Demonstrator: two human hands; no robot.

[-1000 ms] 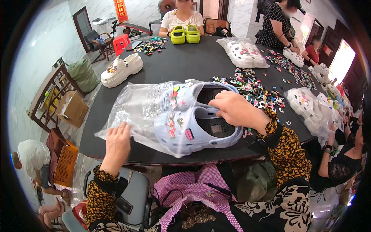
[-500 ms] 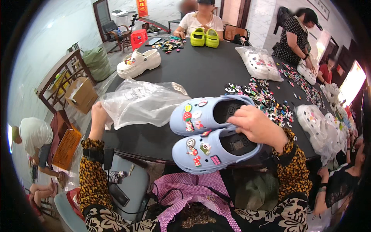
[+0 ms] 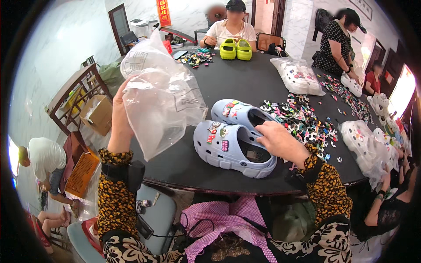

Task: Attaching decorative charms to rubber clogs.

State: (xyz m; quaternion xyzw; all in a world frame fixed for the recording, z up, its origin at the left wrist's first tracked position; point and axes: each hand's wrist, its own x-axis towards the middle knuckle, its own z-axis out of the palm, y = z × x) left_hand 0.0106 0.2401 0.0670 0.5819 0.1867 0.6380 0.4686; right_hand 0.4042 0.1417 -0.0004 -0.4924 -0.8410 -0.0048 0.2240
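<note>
the clear bag (image 3: 151,98) is off now, so the blue shoes (image 3: 204,142) sit bare; left hand (image 3: 119,116) clutches the bag, right hand (image 3: 280,141) pinches the shoes.

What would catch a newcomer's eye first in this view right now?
Probably the pale blue clogs with colourful charms, gripped by the right hand at the near side of the black table. Then the clear plastic bag raised in the left hand, and the lime-green clogs across the table.

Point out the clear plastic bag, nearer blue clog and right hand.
Clear plastic bag (image 3: 161,98): head view, film's middle.
Nearer blue clog (image 3: 233,154): head view, upper's side.
Right hand (image 3: 280,140): head view, its back.
</note>
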